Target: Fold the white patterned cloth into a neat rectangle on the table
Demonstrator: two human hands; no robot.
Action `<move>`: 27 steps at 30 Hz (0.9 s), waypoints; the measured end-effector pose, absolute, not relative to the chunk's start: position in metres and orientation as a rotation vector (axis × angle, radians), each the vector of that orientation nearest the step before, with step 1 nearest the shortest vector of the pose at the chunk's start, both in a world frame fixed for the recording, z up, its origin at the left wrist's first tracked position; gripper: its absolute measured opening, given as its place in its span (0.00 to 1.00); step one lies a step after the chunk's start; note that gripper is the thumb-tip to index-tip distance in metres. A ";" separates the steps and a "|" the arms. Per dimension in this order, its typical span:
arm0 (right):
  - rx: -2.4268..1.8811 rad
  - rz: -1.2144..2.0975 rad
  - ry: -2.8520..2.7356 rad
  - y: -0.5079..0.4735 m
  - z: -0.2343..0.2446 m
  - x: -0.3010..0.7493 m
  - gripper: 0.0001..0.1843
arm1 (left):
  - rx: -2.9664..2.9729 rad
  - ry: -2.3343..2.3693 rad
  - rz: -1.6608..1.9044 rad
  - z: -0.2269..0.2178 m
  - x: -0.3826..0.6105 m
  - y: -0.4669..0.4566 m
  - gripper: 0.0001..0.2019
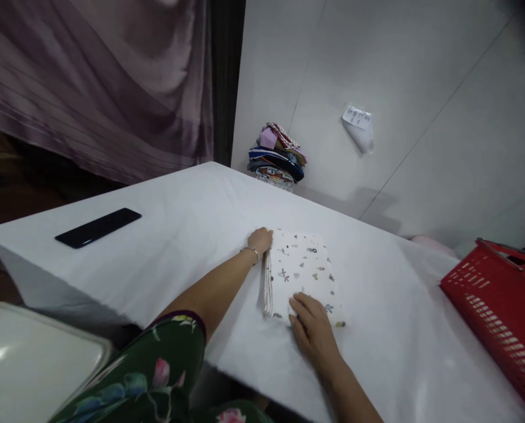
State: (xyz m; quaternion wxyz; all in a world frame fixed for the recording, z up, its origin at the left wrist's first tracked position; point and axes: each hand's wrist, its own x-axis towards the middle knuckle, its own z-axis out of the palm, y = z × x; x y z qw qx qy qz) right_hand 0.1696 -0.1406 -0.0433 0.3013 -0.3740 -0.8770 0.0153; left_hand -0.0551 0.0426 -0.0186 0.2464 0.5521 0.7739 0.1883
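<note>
A folded white cloth [304,267] with small plant-like prints lies on the white-covered table, its layered fold edges showing on the left side. My left hand [261,239], with a bracelet at the wrist, is closed at the cloth's far left corner; its fingertips are partly hidden there. Across the near part of the cloth rests my right hand [310,324], palm down, fingers stretched out and slightly apart.
A long black flat object [98,228] lies at the table's left. Folded fabrics [276,155] are stacked by the wall. A red plastic basket [500,317] stands at the right. A white stool-like surface [33,364] is at the lower left, beside the table [192,235].
</note>
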 end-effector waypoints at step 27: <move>-1.600 0.078 -2.184 -0.069 -0.048 0.230 0.25 | 1.555 2.014 0.595 -0.016 -0.062 0.036 0.26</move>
